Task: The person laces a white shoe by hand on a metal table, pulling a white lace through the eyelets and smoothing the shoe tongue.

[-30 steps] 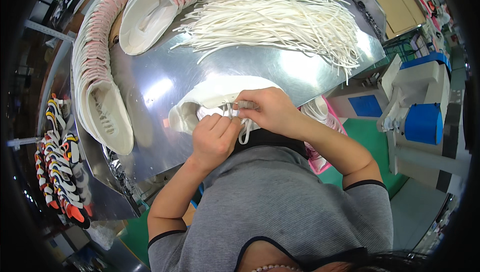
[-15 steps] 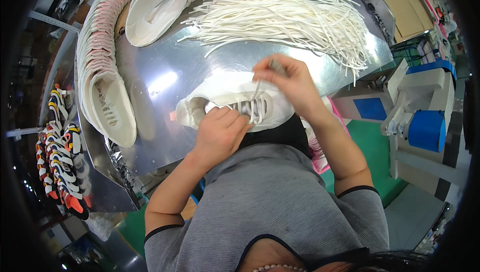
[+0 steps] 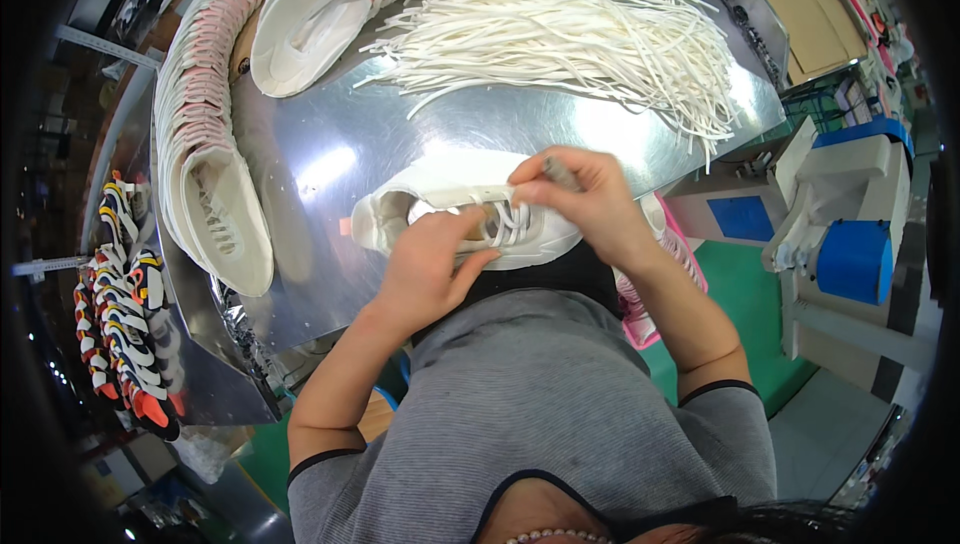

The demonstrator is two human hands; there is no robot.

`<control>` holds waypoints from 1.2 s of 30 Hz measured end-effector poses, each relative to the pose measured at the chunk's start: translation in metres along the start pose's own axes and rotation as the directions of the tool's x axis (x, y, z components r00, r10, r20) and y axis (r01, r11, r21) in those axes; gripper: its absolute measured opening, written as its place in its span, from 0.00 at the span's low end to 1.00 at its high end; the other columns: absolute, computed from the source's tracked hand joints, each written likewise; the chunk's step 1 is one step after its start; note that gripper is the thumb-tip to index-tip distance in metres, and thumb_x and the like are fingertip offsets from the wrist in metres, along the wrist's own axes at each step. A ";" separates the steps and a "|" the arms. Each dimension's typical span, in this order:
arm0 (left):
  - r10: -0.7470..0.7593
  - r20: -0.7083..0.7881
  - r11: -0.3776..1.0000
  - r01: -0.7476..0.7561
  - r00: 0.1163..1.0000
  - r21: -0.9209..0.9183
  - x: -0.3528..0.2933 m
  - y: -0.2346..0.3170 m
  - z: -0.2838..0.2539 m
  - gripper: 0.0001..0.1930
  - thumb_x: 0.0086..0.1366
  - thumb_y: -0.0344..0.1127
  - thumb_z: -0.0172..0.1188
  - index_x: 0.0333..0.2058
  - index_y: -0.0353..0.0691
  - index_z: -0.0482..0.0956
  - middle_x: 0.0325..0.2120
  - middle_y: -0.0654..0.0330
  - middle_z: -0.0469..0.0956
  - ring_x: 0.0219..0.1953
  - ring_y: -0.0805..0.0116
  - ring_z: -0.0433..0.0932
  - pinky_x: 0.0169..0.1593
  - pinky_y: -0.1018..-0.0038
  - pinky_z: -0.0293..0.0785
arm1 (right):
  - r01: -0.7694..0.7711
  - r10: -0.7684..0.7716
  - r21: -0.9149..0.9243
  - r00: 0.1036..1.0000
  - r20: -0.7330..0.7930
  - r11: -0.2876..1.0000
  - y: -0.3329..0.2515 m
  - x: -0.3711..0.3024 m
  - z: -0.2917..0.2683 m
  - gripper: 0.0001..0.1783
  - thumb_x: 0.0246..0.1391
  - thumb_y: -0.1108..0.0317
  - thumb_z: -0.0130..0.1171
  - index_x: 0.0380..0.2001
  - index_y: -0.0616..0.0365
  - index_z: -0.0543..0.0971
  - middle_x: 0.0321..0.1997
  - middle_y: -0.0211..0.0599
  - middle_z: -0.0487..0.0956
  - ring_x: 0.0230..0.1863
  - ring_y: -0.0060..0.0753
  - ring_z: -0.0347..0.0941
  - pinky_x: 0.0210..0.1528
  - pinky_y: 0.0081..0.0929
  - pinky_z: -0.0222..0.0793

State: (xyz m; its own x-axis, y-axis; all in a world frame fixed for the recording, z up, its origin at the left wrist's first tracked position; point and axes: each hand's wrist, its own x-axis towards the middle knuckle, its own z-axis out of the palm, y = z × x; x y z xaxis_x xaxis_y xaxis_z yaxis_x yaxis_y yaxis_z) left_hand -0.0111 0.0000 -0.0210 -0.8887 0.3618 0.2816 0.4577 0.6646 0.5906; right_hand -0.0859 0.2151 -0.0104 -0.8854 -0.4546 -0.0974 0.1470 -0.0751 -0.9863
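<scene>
A white shoe upper (image 3: 440, 179) lies on its side at the table's near edge, with its heel to the left. White shoelace (image 3: 516, 227) crosses part of its eyelet opening. My left hand (image 3: 425, 262) grips the upper at the opening, fingers reaching inside under the lace and the thumb on the near side. In my right hand (image 3: 592, 202) is a short grey-handled tool (image 3: 562, 174), its shaft end sticking up between the fingers. The right fingertips are at the far eyelet edge, close to the lace; the tool's tip is hidden.
Beyond lies a large bundle of white laces (image 3: 560, 39). Nested rows of white and pink uppers (image 3: 225, 204) curve along the left and back of the metal table (image 3: 330, 274). A pink basket (image 3: 640, 329) holds shoe parts by my right side. A machine (image 3: 850, 259) stands at the right.
My right hand has come down to the eyelet edge from above the upper. The left fingers have pushed deeper into the opening, and the lace is no longer drawn up.
</scene>
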 end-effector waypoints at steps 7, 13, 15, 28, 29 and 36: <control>-0.589 0.070 0.785 0.591 0.805 -0.186 0.013 0.004 -0.003 0.28 0.69 0.45 0.60 0.61 0.38 0.65 0.33 0.47 0.82 0.38 0.49 0.79 0.43 0.57 0.74 | -0.053 0.061 -0.189 0.997 0.037 0.981 0.028 0.023 0.016 0.06 0.57 0.73 0.63 0.37 0.64 0.82 0.35 0.28 0.82 0.38 0.16 0.74 0.44 0.18 0.70; -0.543 -0.160 0.839 0.540 0.824 -0.067 0.010 -0.004 0.019 0.25 0.61 0.48 0.67 0.54 0.45 0.76 0.29 0.50 0.80 0.33 0.51 0.75 0.40 0.60 0.70 | -0.003 0.021 -0.301 0.998 0.057 0.954 0.029 0.028 0.020 0.07 0.58 0.73 0.63 0.39 0.63 0.81 0.38 0.30 0.80 0.41 0.20 0.75 0.46 0.21 0.70; -0.510 -0.224 0.859 0.508 0.831 -0.072 0.010 -0.005 0.022 0.23 0.59 0.48 0.70 0.51 0.46 0.79 0.28 0.51 0.80 0.32 0.52 0.74 0.40 0.61 0.69 | -0.017 0.035 -0.320 0.998 0.050 0.947 0.028 0.021 0.022 0.08 0.58 0.73 0.62 0.41 0.63 0.80 0.38 0.31 0.79 0.42 0.21 0.75 0.47 0.22 0.70; -0.313 -0.310 0.945 0.328 0.898 -0.002 0.007 -0.006 0.024 0.22 0.57 0.32 0.69 0.52 0.39 0.78 0.40 0.49 0.81 0.44 0.53 0.76 0.49 0.63 0.70 | 0.121 -0.087 -0.700 0.993 0.084 0.704 0.021 -0.003 0.018 0.08 0.62 0.67 0.57 0.37 0.60 0.73 0.31 0.42 0.80 0.30 0.46 0.79 0.31 0.37 0.71; -0.283 -0.300 0.955 0.297 0.911 0.000 0.006 -0.006 0.025 0.22 0.58 0.28 0.67 0.53 0.36 0.76 0.43 0.48 0.81 0.45 0.54 0.78 0.51 0.65 0.71 | 0.145 -0.119 -0.752 0.989 0.089 0.643 0.023 -0.002 0.023 0.07 0.60 0.69 0.57 0.35 0.61 0.73 0.32 0.42 0.81 0.30 0.47 0.79 0.31 0.37 0.71; -0.249 -0.295 0.966 0.257 0.923 -0.013 0.003 0.000 0.021 0.24 0.57 0.26 0.65 0.54 0.37 0.75 0.42 0.47 0.80 0.46 0.47 0.75 0.51 0.61 0.69 | 0.323 -0.275 -0.857 0.935 0.223 0.402 0.039 0.006 0.045 0.13 0.51 0.68 0.59 0.39 0.60 0.71 0.31 0.42 0.78 0.30 0.46 0.80 0.28 0.37 0.75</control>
State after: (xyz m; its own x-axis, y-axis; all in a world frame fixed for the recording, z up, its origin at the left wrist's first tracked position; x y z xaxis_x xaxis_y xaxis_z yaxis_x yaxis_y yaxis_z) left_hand -0.0128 0.0148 -0.0362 -0.9417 -0.0245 0.3355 0.2138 0.7266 0.6530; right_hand -0.0656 0.1690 -0.0433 -0.7700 -0.6023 0.2104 -0.6047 0.5837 -0.5419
